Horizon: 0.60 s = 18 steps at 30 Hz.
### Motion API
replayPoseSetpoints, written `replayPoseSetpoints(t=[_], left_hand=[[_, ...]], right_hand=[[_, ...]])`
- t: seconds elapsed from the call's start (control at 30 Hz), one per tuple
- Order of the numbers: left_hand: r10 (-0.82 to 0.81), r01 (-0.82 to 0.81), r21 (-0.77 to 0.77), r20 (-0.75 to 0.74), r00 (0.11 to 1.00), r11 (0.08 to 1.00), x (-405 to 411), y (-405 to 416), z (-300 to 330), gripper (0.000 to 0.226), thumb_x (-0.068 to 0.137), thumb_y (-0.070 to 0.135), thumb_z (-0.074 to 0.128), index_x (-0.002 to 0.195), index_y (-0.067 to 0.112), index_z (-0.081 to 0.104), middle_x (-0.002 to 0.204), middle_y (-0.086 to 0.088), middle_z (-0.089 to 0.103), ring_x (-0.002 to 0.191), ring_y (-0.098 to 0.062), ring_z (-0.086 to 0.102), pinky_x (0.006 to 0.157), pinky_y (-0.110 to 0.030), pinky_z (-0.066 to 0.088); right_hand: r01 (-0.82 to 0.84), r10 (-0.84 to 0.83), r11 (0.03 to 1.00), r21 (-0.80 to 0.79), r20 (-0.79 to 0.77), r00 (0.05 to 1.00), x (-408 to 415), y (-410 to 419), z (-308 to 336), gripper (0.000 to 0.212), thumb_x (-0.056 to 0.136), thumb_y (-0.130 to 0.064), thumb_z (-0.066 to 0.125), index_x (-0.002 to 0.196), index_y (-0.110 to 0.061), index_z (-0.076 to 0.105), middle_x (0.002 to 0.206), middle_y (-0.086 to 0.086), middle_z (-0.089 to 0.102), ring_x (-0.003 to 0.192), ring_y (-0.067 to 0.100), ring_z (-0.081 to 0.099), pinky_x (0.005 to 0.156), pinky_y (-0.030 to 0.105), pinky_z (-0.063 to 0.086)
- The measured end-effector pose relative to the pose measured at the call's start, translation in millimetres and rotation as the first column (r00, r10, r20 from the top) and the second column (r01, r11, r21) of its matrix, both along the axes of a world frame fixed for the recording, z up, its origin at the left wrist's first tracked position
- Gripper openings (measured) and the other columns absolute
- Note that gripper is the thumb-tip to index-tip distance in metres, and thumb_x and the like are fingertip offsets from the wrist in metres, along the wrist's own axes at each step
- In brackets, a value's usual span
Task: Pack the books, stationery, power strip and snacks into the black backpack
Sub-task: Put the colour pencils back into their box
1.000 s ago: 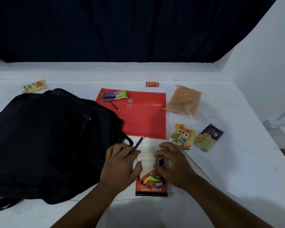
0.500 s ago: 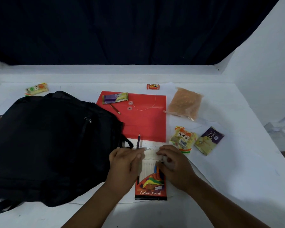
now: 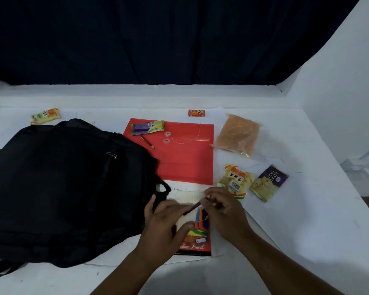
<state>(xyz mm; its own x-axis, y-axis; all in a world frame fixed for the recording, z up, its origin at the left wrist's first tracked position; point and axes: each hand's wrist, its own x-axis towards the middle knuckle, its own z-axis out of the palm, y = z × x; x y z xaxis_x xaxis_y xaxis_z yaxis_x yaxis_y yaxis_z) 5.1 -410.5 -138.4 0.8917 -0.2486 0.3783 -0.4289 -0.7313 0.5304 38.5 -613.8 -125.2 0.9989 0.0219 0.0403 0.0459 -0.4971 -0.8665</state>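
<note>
One head-worn wide view looks forward and down, close over the desk [image 3: 285, 220], facing a dark curtain [image 3: 158, 39] behind it.

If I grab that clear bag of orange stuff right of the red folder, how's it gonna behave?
The clear bag will probably be floppy, since it looks like thin, wrinkled plastic. Its loose orange contents may shift and sag. The film could feel slippery, so support it from beneath.

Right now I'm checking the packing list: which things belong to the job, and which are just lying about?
Job: black fabric backpack; colour pencil box; purple pencil held by both hands; red plastic envelope folder; yellow snack packets.
Lying about: white table covering; dark backdrop curtain.
</note>
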Motion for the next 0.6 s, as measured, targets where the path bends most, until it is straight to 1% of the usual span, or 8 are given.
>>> replayPoseSetpoints(t=[0.07,0.13,0.23,0.3,0.37,0.5,0.57,0.6], left_hand=[[0.014,-0.015,0.025,0.018,1.0,1.0,-0.9,3.3,-0.8,0.041,0.092,0.058,0.059,0.121,0.032,0.068,0.124,0.018,0.062,0.129,-0.005,0.047,0.123,-0.038,0.009],[0.035,-0.036,0.03,0.013,0.999,0.999,-0.7,4.5,-1.4,0.044,0.09,0.06,0.06,0.119,0.029,0.069,0.132,0.012,0.059,0.135,-0.011,0.043,0.123,-0.036,0.01],[0.043,-0.043,0.053,-0.001,0.999,0.998,-0.4,2.4,-3.4,0.045,0.088,0.06,0.062,0.119,0.027,0.069,0.134,0.009,0.059,0.137,-0.014,0.043,0.123,-0.036,0.012],[0.047,-0.046,0.065,-0.01,0.999,0.997,0.0,1.5,-3.7,0.048,0.088,0.063,0.059,0.12,0.027,0.068,0.133,0.009,0.06,0.136,-0.014,0.045,0.123,-0.035,0.013],[0.05,-0.049,0.071,-0.013,0.999,0.996,0.4,1.7,-3.3,0.049,0.089,0.064,0.058,0.119,0.028,0.068,0.131,0.009,0.061,0.133,-0.014,0.047,0.122,-0.034,0.014],[0.059,-0.057,0.082,-0.019,0.998,0.995,0.4,2.3,-3.3,0.045,0.087,0.063,0.06,0.116,0.03,0.068,0.128,0.011,0.062,0.13,-0.013,0.049,0.122,-0.035,0.014],[0.06,-0.058,0.089,-0.027,0.998,0.994,0.3,2.5,-3.7,0.046,0.088,0.064,0.058,0.117,0.03,0.068,0.128,0.011,0.062,0.13,-0.012,0.049,0.122,-0.034,0.013],[0.058,-0.055,0.088,-0.03,0.998,0.995,0.4,2.6,-3.6,0.046,0.088,0.064,0.059,0.117,0.03,0.068,0.127,0.011,0.062,0.13,-0.012,0.049,0.122,-0.034,0.013]], right_hand=[[0.074,-0.064,0.992,0.107,-0.094,0.994,-0.9,0.3,5.8,0.008,0.095,-0.023,0.063,0.095,-0.02,0.07,0.095,-0.014,0.07,0.09,0.0,0.064,0.071,0.021,0.057],[0.136,-0.114,0.978,0.157,-0.142,0.983,0.1,-0.6,9.1,0.01,0.095,-0.02,0.062,0.091,-0.017,0.071,0.089,-0.013,0.072,0.086,-0.001,0.065,0.067,0.018,0.055],[0.207,-0.166,0.951,0.229,-0.184,0.969,3.0,3.1,13.1,0.013,0.094,-0.016,0.063,0.084,-0.011,0.069,0.077,-0.008,0.07,0.072,-0.001,0.065,0.052,0.01,0.045],[0.227,-0.174,0.939,0.256,-0.214,0.961,5.4,7.2,14.3,0.014,0.094,-0.015,0.061,0.084,-0.008,0.067,0.074,-0.006,0.069,0.067,-0.004,0.064,0.048,0.009,0.043],[0.206,-0.163,0.957,0.202,-0.212,0.964,5.6,12.2,14.5,0.013,0.095,-0.018,0.06,0.086,-0.011,0.066,0.078,-0.006,0.07,0.071,-0.002,0.067,0.051,0.01,0.047],[0.132,-0.129,0.991,0.015,-0.116,0.985,4.9,20.7,9.6,0.011,0.098,-0.027,0.058,0.096,-0.018,0.065,0.087,-0.009,0.07,0.075,0.005,0.069,0.058,0.011,0.052],[0.099,-0.104,0.993,-0.064,-0.08,0.991,7.0,23.9,10.3,0.015,0.098,-0.029,0.059,0.108,-0.019,0.065,0.09,-0.011,0.069,0.076,0.002,0.067,0.063,0.009,0.052],[0.078,-0.084,0.992,-0.099,-0.055,0.995,8.5,24.9,10.4,0.021,0.096,-0.029,0.061,0.114,-0.02,0.065,0.09,-0.012,0.068,0.077,0.001,0.066,0.067,0.011,0.053]])
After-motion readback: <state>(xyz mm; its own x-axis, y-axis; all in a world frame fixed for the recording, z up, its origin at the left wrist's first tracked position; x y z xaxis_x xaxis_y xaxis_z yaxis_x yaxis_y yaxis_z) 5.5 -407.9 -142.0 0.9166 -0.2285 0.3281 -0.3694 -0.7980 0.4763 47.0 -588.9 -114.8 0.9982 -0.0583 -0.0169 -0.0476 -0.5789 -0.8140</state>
